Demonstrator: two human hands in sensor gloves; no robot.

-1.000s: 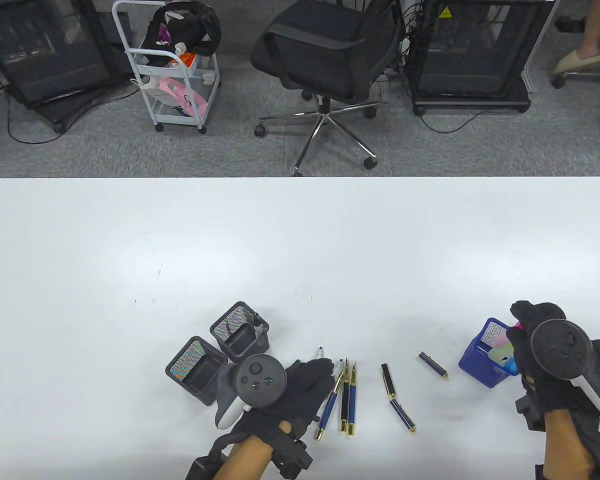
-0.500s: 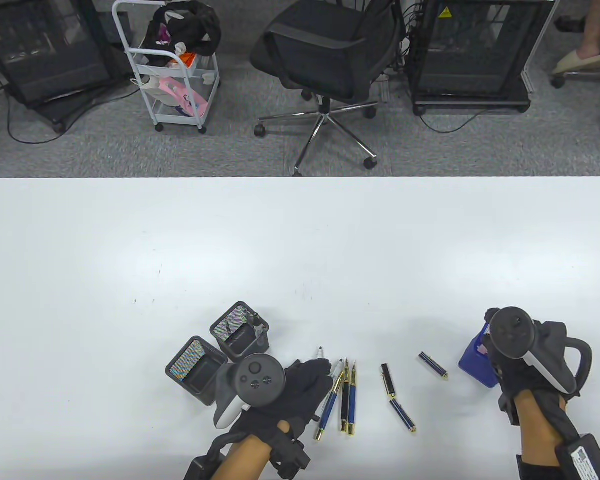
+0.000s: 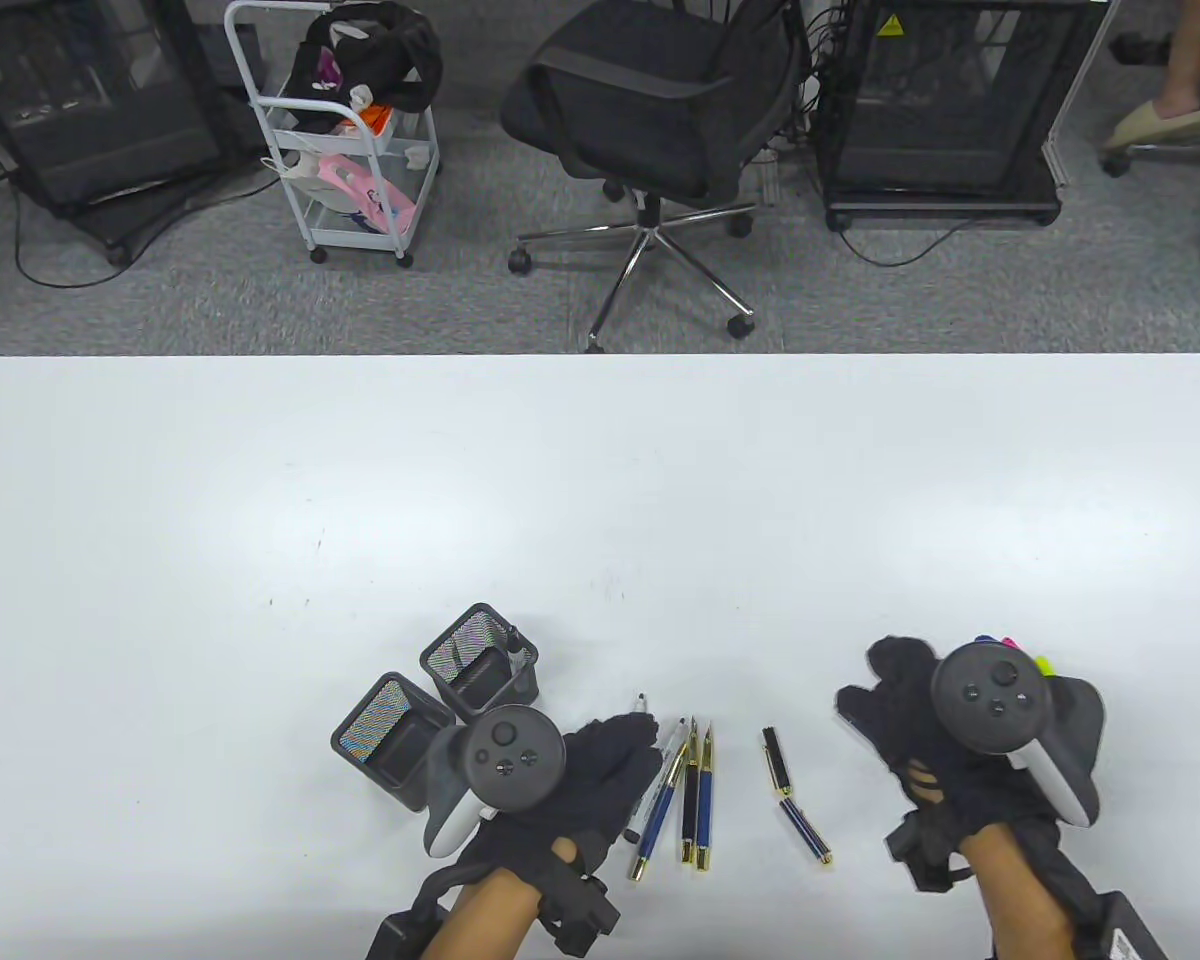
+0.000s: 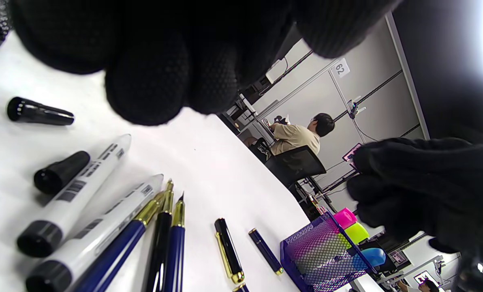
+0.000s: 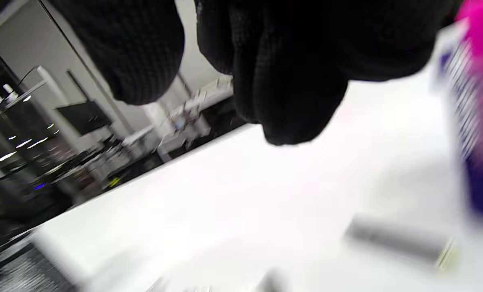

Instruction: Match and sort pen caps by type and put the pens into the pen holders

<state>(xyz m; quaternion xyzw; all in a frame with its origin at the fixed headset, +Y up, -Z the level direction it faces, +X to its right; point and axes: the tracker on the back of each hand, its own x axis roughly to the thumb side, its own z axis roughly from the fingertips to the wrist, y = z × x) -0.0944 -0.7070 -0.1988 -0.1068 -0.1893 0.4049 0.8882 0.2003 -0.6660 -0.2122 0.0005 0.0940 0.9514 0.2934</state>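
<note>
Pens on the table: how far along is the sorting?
Done: highlighters stand in the blue holder. In hand: nothing held; the right hand hovers over a loose blue cap, and the left hand rests by the markers. Left: three fountain pens lie uncapped, and the black holders need filling.

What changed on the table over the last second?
The right hand moved left from the blue mesh holder and now hovers over the loose blue cap, hiding it in the table view; nothing held. The left hand, fountain pens, markers and black holders stayed put.
</note>
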